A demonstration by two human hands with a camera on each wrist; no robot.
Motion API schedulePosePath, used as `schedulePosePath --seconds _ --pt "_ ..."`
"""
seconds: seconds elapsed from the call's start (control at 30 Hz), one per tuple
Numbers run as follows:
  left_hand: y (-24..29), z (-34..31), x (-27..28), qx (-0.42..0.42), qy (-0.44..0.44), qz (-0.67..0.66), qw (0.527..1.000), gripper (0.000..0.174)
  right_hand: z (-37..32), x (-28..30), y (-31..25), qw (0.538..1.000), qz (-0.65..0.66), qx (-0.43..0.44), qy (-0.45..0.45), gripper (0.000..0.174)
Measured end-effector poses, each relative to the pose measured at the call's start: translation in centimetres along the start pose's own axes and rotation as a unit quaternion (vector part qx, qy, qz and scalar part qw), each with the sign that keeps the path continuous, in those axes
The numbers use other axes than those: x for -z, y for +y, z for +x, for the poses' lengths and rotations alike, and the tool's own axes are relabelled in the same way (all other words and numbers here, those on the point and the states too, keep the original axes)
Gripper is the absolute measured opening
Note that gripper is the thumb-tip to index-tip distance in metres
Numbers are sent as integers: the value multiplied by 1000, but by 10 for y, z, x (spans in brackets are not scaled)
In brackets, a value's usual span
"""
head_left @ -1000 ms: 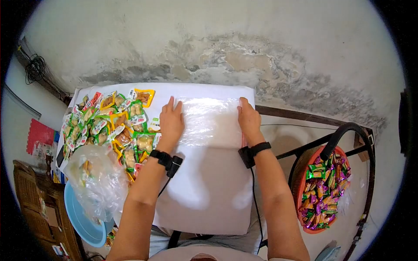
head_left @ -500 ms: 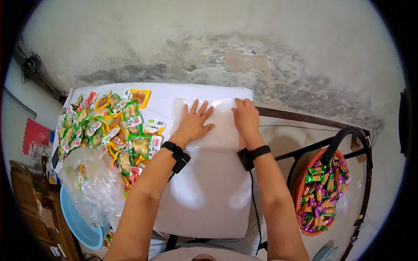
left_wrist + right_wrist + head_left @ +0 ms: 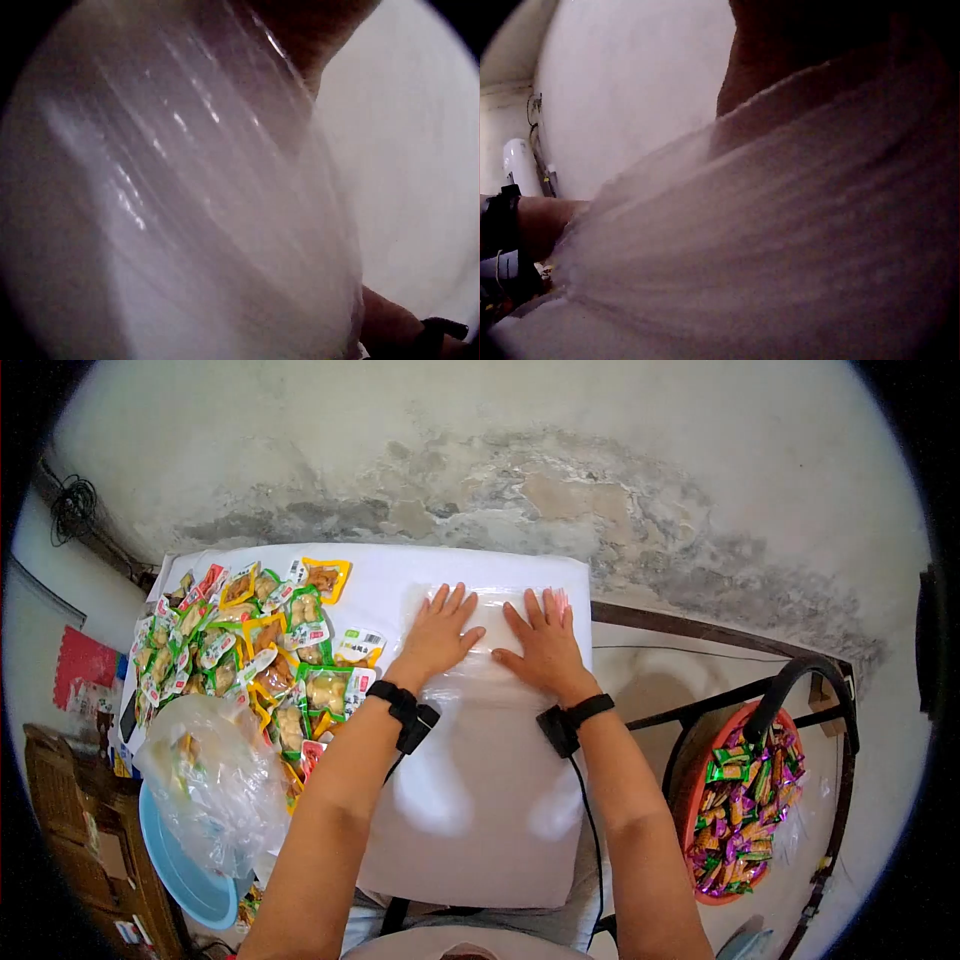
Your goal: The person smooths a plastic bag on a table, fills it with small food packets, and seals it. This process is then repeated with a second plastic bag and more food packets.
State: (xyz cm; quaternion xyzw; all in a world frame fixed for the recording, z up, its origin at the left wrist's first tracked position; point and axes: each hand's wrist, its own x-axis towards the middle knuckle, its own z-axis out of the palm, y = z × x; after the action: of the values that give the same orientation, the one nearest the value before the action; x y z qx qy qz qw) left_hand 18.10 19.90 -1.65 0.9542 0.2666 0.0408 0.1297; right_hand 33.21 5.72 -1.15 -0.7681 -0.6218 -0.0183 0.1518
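Clear plastic film lies flat on the white-covered table, spread beneath both hands in the head view. My left hand rests on its left part, fingers spread and straight. On its right part lies my right hand, fingers also spread, with a reddish patch of the film beside the fingertips. Neither hand grips anything. Wrinkled, shiny film fills much of the left wrist view, and creased film crosses the right wrist view below a dark part of the hand.
Many snack packets cover the table's left side, with a cloudy plastic bag at its front left. A blue basin stands lower left. Right of the table, an orange basket holds wrapped sweets near a black metal frame.
Both hands have moved from the film's side edges inward onto its surface. The left hand spread its fingers first; the right hand has since opened out and shifted left.
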Motion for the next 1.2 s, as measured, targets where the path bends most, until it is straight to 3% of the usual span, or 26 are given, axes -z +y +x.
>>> schedulePosePath --seconds 0.07,0.13,0.33,0.4,0.47,0.53,0.67,0.8,1.2 --pt "-8 -5 6 21 -7 12 1000 64 0 0 -1 1000 7 -2 -9 72" --pt "-21 -11 13 100 -1 78 992 64 0 1 -2 1000 -16 2 -11 75" --pt "-32 -30 37 157 -17 145 977 65 1 6 -3 999 -21 -2 -38 76" --pt "-11 -33 36 89 37 148 984 64 1 8 -3 999 -13 -3 -44 73" --pt "17 -41 29 0 19 115 993 61 5 5 0 999 -35 -1 -26 68" --pt "39 -50 21 -28 27 97 994 61 0 12 -6 998 -51 30 -8 67" --pt "44 -54 6 -25 47 78 996 63 -22 9 -25 996 -39 74 -17 65" --pt "41 -55 3 -5 23 54 998 68 -33 7 -29 998 29 35 -43 72" --pt "12 -74 6 33 49 69 996 69 -36 9 -32 997 31 19 -64 75"
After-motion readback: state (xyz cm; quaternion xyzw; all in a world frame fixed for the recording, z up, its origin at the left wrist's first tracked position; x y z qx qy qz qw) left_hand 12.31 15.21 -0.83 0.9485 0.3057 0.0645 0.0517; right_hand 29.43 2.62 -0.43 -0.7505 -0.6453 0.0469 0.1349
